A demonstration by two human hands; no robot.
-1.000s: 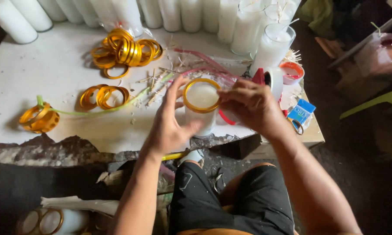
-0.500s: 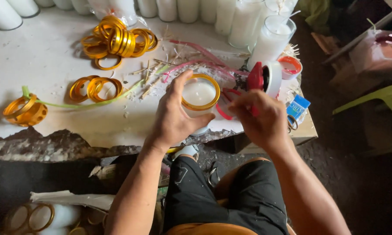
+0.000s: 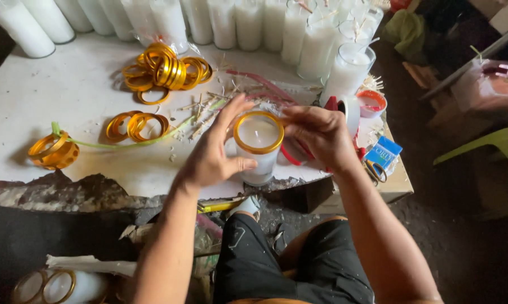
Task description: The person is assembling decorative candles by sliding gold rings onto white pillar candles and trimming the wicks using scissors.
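While I watch from the head camera, my left hand [image 3: 211, 155] wraps around the side of a white candle jar [image 3: 258, 149] standing near the front edge of the white table [image 3: 56, 95], thumb pressed on the glass. My right hand [image 3: 316, 135] pinches the gold ring [image 3: 258, 133] seated on the jar's rim. Loose gold rings [image 3: 163, 70] lie piled farther back, just before a row of tall white candles [image 3: 254, 22].

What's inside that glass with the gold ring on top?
The glass is filled with white wax, and a wick shows at its centre. Both hands, left and right, cover its sides, so the lower part is hidden.
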